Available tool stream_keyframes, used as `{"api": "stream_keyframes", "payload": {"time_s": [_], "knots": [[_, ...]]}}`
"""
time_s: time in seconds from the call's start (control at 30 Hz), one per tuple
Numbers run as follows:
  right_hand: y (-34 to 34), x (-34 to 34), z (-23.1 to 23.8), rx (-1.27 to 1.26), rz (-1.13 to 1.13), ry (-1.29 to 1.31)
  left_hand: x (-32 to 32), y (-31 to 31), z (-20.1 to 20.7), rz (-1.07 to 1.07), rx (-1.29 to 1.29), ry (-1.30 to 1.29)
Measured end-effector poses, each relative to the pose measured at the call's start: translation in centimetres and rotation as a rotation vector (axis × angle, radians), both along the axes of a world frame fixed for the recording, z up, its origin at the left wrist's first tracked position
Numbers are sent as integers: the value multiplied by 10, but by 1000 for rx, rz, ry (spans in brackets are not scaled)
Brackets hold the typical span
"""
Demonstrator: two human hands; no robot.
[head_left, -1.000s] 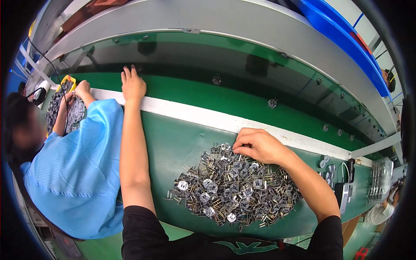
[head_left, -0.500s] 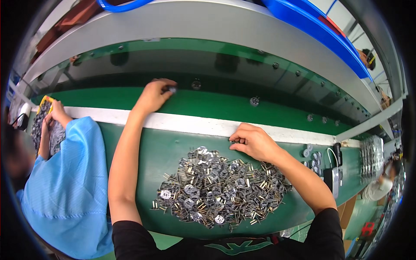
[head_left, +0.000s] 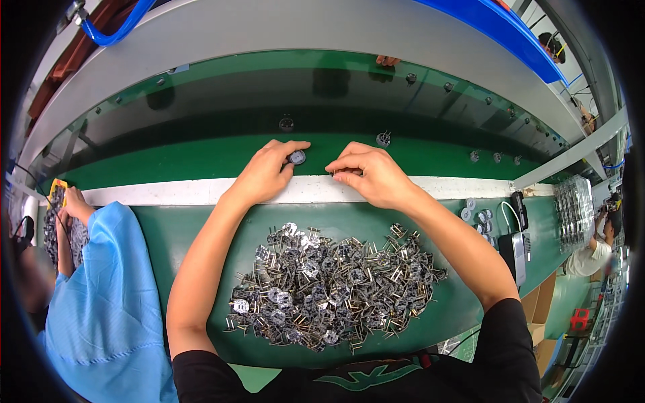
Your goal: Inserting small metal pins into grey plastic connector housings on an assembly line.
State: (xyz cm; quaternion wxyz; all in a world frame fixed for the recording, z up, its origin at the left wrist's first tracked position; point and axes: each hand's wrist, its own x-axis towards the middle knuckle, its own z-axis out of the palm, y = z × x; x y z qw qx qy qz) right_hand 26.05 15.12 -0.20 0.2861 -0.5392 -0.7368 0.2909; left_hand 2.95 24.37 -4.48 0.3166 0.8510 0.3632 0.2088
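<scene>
My left hand [head_left: 267,171] reaches over the white rail onto the green belt, its thumb and fingers closed on a round grey plastic piece [head_left: 296,158]. To its right, my right hand [head_left: 376,173] hovers around the rail's far edge with thumb and fingertips pinched together. A small bit shows at those fingertips, mostly hidden and too small to name. Nearer me, a large heap of small dark plug inserts with metal pins [head_left: 336,289] covers the green tabletop [head_left: 181,232].
On the green belt [head_left: 201,156] stand several spaced pronged pieces, one [head_left: 383,138] beyond my right hand. Round grey caps [head_left: 482,218] and a white-and-black device [head_left: 514,258] lie at right. A co-worker in a blue garment [head_left: 111,289] sits at left beside a yellow-edged container [head_left: 58,191].
My left hand has moved right and slightly nearer with its round piece. My right hand has moved from above the heap, up and left to the rail, closer to the left.
</scene>
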Motion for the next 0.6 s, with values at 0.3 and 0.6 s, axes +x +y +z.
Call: {"api": "stream_keyframes", "payload": {"time_s": [0.3,0.6], "knots": [[-5,0,-10,-14,163,-251,0,1,-1,-97,36,-15],[8,0,-16,-51,-80,-80,23,11,-9,-196,253,23]]}}
